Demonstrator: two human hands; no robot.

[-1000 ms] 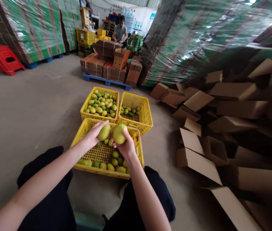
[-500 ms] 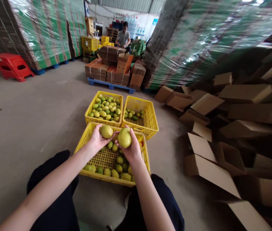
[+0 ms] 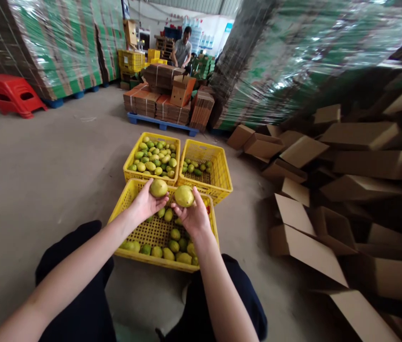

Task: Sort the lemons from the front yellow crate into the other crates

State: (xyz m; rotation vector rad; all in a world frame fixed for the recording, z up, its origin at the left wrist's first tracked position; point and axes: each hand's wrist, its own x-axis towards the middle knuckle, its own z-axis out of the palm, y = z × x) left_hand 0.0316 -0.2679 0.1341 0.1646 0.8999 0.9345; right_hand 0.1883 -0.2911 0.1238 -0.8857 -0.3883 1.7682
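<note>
My left hand (image 3: 146,203) holds a yellow-green lemon (image 3: 158,188) between thumb and fingers. Beside it, a larger lemon (image 3: 184,195) rests in the grip of my right hand (image 3: 195,214), its side turned up toward me. Both hands are above the near yellow crate (image 3: 118,211), apart from each other. Several lemons lie along that crate's front and right side, and its perforated floor shows at the left. Behind it stand a crate full of green and yellow lemons (image 3: 125,170) and, to the right, a crate with a few greener ones (image 3: 224,173).
Open cardboard boxes (image 3: 314,251) are heaped along the right. Farther back, flattened cartons (image 3: 174,110) sit on a blue pallet (image 3: 161,125), with a person (image 3: 182,51) behind them. A red stool (image 3: 14,95) and wrapped stacks (image 3: 61,47) stand at the left.
The lemon in my right hand has been turned and tipped, and that hand's fingers have spread somewhat beneath it. My hands have drawn slightly apart. The person at the back has straightened up a little.
</note>
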